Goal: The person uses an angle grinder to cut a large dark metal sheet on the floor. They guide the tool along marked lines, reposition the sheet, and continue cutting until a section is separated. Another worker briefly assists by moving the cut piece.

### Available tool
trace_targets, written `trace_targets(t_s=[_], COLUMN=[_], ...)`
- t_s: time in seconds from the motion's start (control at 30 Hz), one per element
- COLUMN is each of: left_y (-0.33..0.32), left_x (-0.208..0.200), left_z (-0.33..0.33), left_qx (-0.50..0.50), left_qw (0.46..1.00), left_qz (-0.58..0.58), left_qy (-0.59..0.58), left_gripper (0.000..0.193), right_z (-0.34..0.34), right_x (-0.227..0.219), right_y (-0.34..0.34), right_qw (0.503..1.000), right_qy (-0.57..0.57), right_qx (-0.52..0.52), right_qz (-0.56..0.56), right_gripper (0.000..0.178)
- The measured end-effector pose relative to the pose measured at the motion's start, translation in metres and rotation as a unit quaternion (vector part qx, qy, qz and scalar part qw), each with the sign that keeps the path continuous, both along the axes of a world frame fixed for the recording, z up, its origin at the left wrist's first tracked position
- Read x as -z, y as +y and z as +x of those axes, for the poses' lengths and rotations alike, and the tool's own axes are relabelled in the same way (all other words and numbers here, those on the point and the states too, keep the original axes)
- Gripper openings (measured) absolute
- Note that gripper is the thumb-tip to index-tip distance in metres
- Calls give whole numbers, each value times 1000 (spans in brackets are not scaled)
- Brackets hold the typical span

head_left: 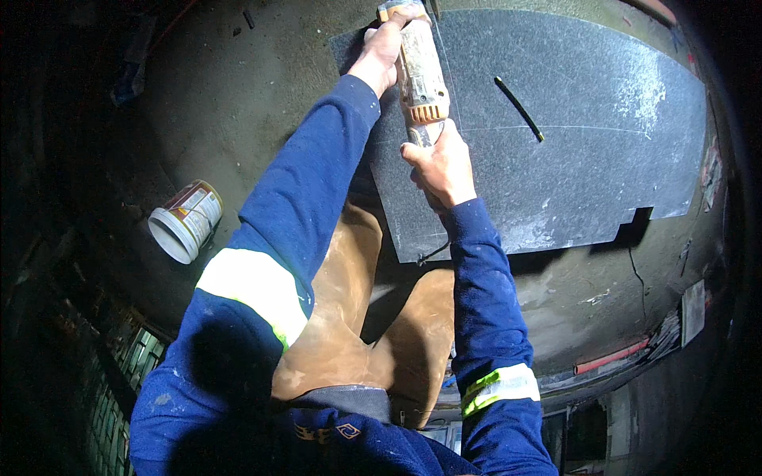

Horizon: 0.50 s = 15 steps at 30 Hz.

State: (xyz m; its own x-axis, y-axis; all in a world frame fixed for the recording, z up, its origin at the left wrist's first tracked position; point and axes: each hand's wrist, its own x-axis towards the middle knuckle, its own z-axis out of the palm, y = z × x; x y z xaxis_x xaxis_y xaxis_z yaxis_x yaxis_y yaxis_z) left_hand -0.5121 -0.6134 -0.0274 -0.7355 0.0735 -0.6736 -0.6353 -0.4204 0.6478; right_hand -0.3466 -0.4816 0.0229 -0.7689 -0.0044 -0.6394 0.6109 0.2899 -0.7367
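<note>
Left hand (385, 49): fingers clamped on the front end of the angle grinder (422, 75), close to the upper edge of the view
Right hand (447, 168): fingers and thumb wrapped round the rear grip, nearer to the body
Angle grinder: pale and dusty, with orange vents; held lengthwise over the left part of the slab (571, 178), front end pointing away; contact with the slab impossible to tell
Slab: broad, flat, dark grey, whitish patch at upper right, stepped notch in the near edge at right
Pale line (556, 128): thin, running across the slab
Black stick (517, 109): slender, pencil-like, lying aslant on the slab, apart from both hands
Bucket (194, 216): tipped over on the floor (262, 119) at left, mouth toward the lower left
Red strip (611, 355): on the floor at lower right
Sleeves (309, 170): navy, with reflective bands
Trousers (333, 357): brown, knees toward the slab
</note>
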Motion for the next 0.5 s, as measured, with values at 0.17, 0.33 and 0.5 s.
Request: trace_targets(t_s=[0.17,0.33,0.5], left_y=[-4,-7,-5], left_x=[13,28,26], left_z=[-4,-8,-9], left_qx=[10,15,24], left_qw=[1000,999,999], left_qz=[11,22,11], left_qy=[-17,-29,-46], left_gripper=[40,39,38], right_z=[1,-6,-8], right_x=[6,1,-2], right_y=[-4,-4,-4], right_qw=[999,1000,1000], right_qy=[21,-6,-7], right_qx=[-15,-20,-13], right_qz=[23,19,18], right_gripper=[53,55,65])
